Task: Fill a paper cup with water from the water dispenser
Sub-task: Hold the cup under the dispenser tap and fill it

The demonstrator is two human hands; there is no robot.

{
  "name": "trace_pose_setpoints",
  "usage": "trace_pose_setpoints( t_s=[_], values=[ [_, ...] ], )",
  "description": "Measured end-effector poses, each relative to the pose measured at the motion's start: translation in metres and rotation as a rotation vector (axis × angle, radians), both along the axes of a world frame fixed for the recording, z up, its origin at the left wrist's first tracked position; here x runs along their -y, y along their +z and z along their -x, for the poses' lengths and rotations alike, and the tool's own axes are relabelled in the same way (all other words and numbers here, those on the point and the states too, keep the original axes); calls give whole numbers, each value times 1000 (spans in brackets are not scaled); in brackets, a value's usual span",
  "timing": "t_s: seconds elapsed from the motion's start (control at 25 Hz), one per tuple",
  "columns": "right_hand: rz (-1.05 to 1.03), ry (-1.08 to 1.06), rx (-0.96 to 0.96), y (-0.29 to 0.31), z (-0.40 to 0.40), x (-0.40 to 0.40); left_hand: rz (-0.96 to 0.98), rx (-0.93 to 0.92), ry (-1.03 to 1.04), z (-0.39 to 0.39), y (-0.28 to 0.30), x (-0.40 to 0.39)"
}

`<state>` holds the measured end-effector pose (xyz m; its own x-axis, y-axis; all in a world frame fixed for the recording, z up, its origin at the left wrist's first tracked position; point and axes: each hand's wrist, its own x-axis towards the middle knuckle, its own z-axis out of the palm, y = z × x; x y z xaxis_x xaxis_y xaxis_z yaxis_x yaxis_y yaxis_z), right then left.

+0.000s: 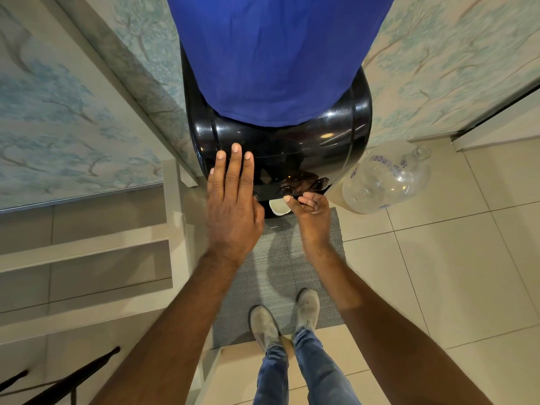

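Note:
A black water dispenser stands in front of me with a blue-covered bottle on top. My left hand lies flat against the dispenser's front left, fingers straight and together, thumb near a tap. A white paper cup sits under the taps, its rim just visible below the dispenser's front edge. My right hand is curled beside the cup on its right, thumb touching the rim; whether the fingers grip it is partly hidden.
An empty clear water bottle lies on the tiled floor to the dispenser's right. A grey mat is under my feet. White shelves stand to the left, with patterned walls on both sides.

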<state>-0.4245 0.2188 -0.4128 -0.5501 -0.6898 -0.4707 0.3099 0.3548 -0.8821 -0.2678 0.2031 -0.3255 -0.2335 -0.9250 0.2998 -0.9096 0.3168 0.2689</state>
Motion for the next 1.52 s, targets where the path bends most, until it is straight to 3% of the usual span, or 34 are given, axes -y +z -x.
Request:
trace_pose_setpoints(
  t_s=[0.28,0.56,0.76,1.04,1.52],
  values=[
    [-19,142,-169,-27,-10,-18,-9,-15,3,0,-1,0],
    [-267,400,-517,-69,-1,-10,21,-38,-9,-1,-10,3],
    [-326,473,-518,-92,0,5,51,-59,-9,0,-20,6],
    [-186,466,-575,-114,-11,18,94,-46,-10,-1,-34,8],
    [-151,444,-580,-104,0,4,81,-14,31,3,-33,5]
  ],
)
